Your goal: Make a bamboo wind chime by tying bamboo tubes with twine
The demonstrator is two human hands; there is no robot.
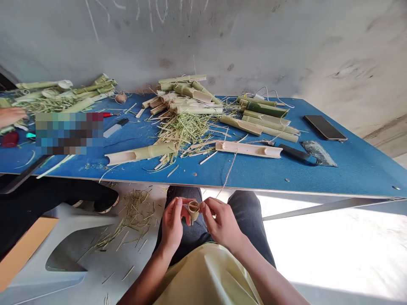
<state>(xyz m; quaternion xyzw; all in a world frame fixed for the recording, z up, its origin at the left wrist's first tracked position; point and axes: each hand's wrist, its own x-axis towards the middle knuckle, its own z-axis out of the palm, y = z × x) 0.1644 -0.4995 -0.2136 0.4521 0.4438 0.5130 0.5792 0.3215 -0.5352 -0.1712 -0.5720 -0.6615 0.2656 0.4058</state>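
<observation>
Above my lap, in front of the table edge, my left hand grips a short hollow bamboo piece, its open end facing up. My right hand is closed at the rim of that piece, its fingertips pinching a thin twine. The twine runs up over the table edge to a split bamboo trough lying hollow side up. Some twine seems to cross the piece's opening; how it is fastened there is too small to tell.
The blue table bears a bamboo pile, green shavings, another cut bamboo length, a cleaver, a small knife and a phone. At far left is another person's hand. Shavings litter the floor.
</observation>
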